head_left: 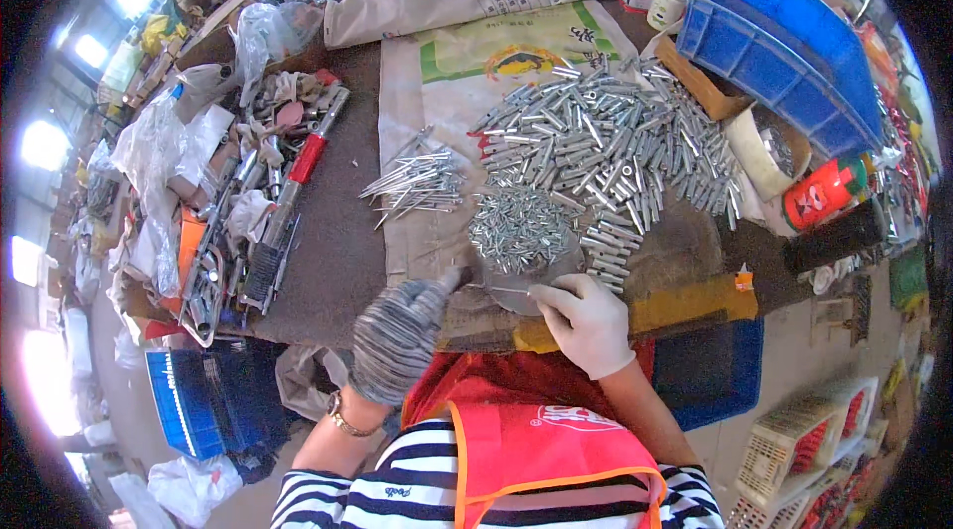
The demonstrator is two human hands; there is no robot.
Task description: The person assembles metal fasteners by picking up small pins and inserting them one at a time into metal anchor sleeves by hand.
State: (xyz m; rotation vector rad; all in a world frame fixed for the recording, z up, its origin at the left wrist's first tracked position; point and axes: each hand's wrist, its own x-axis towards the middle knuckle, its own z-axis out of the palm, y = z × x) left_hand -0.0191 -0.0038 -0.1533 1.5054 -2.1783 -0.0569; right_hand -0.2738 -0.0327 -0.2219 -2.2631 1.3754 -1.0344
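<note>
Two empty blue crates (pixel 784 53)

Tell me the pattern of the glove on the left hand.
The left hand wears a grey-and-white streaked knit glove, seen in the head view.

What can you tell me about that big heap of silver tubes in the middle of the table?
The heap of silver tubes is a loose pile of short, shiny, metal-looking sleeves, all alike, lying flat and pointing every way. It spreads across a printed sack laid on the dark table, near the blue crate. Its lower edge runs into a pile of smaller silver pieces. Neither hand touches it.
</note>
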